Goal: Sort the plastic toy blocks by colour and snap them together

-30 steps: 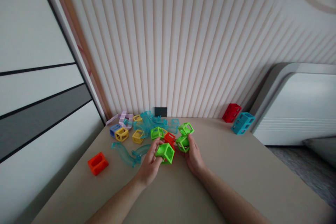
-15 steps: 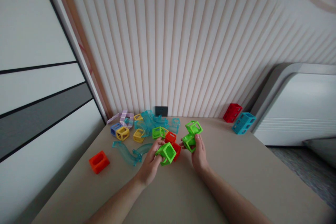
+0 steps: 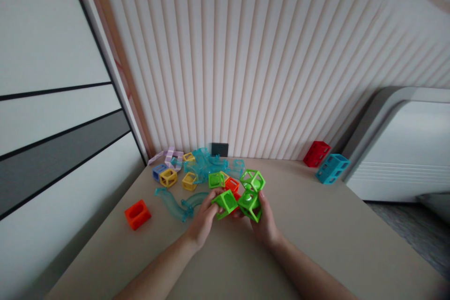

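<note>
My left hand [image 3: 206,215] is closed on a green open-frame block [image 3: 226,202]. In my right hand [image 3: 264,219] is a pair of joined green frame blocks, a lower block [image 3: 250,204] under my thumb and an upper block [image 3: 252,180] on top of it. The held pieces are side by side above the table; their near edges look close, and whether they touch I cannot tell. Just behind them lie a red frame block [image 3: 232,184], partly hidden, and another green frame block [image 3: 216,180].
Translucent blue tube pieces [image 3: 202,168] pile near the ribbed wall; a curved tube [image 3: 172,204] lies nearer. Yellow blocks [image 3: 168,177], a blue block [image 3: 159,172] and lilac pieces [image 3: 172,159] sit left. An orange block [image 3: 138,214] lies front left. Red [image 3: 317,153] and teal [image 3: 333,168] stacks stand right.
My right hand has moved left and turned its two joined green blocks, bringing them up beside the block in my left hand. The view has shifted slightly.
</note>
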